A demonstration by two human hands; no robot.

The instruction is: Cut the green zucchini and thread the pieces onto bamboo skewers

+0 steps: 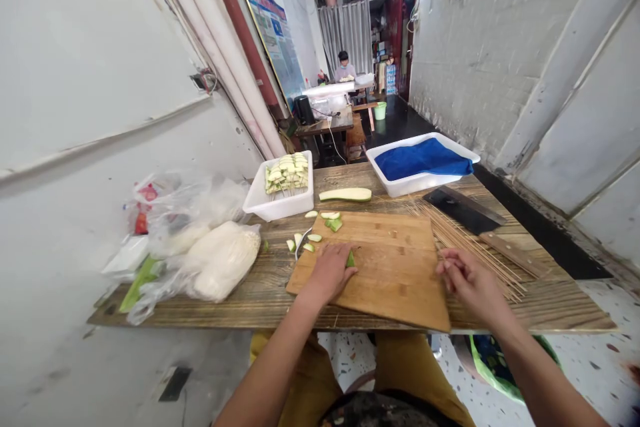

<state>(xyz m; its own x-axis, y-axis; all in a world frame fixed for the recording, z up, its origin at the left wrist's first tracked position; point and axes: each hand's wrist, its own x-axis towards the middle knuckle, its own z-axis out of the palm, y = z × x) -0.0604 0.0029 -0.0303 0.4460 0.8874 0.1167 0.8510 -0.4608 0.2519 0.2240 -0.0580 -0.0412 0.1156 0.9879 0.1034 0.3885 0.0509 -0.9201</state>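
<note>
On the wooden cutting board my left hand is closed over a green-skinned zucchini piece, which peeks out beside the fingers. My right hand is at the board's right edge, its fingers pinched on what looks like a thin bamboo skewer, mostly hidden by the fingers. Loose bamboo skewers lie fanned out just beyond that hand. More cut zucchini pieces sit at the board's far left corner, with several others on the table beside it. A long cut zucchini lies behind the board.
A white tray holds skewered zucchini slices. Another white tray contains blue cloth. A cleaver rests at the right. Plastic bags crowd the left side. Below the table's right side is a lined bin. A person sits farther back.
</note>
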